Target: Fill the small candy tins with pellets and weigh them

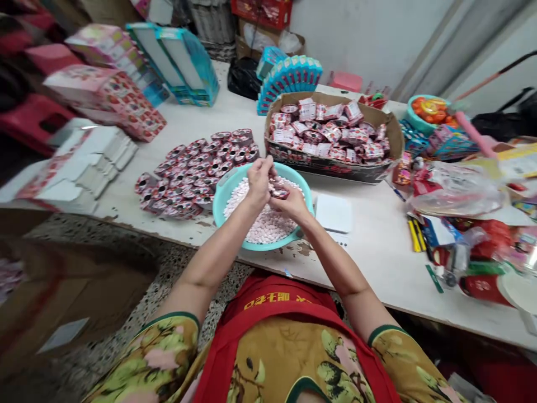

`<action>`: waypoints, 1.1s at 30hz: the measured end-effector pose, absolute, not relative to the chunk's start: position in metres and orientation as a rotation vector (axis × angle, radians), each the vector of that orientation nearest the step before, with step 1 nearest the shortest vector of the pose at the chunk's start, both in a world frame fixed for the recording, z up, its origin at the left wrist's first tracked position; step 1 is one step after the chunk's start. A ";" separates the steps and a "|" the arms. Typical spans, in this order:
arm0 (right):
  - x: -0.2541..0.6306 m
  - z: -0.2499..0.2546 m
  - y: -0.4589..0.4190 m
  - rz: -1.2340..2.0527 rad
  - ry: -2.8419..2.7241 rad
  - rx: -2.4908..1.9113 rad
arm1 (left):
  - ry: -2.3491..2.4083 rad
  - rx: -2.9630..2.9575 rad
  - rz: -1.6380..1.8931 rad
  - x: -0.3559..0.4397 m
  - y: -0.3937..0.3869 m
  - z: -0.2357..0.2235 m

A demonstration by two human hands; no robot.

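A turquoise basin (222,215) full of small pale pink candy-like pieces (268,226) sits at the table's front edge. Above it, my right hand (292,204) is closed around a small red and white printed box (279,192). My left hand (259,180) is just beside that box, its fingers pinched together; what they hold, if anything, is hidden. Left of the basin, many similar small boxes (201,173) stand close together with dark openings facing up. Behind the basin, a cardboard carton (331,165) contains a heap of such boxes.
A white flat pad (334,212) lies right of the basin. Folded white cartons (84,168), a strawberry-print box (113,101) and blue display boxes (184,64) occupy the left. Plastic bags (457,187), yellow cutters (415,234) and other clutter cover the right side.
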State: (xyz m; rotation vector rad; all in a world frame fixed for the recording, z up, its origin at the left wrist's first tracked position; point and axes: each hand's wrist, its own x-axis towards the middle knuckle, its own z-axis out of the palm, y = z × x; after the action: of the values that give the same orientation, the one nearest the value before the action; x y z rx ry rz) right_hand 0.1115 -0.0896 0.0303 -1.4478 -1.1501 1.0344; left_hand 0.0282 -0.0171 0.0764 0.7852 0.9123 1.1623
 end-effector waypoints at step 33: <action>0.160 0.037 -0.120 0.847 -0.986 -1.407 | 1.046 0.763 0.680 -0.027 -0.004 0.040</action>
State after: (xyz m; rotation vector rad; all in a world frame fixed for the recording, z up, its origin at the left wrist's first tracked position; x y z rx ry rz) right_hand 0.1605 -0.1198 0.0373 -1.4068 -0.9857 0.8471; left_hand -0.0270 -0.0042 0.0400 0.7627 1.0464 0.6801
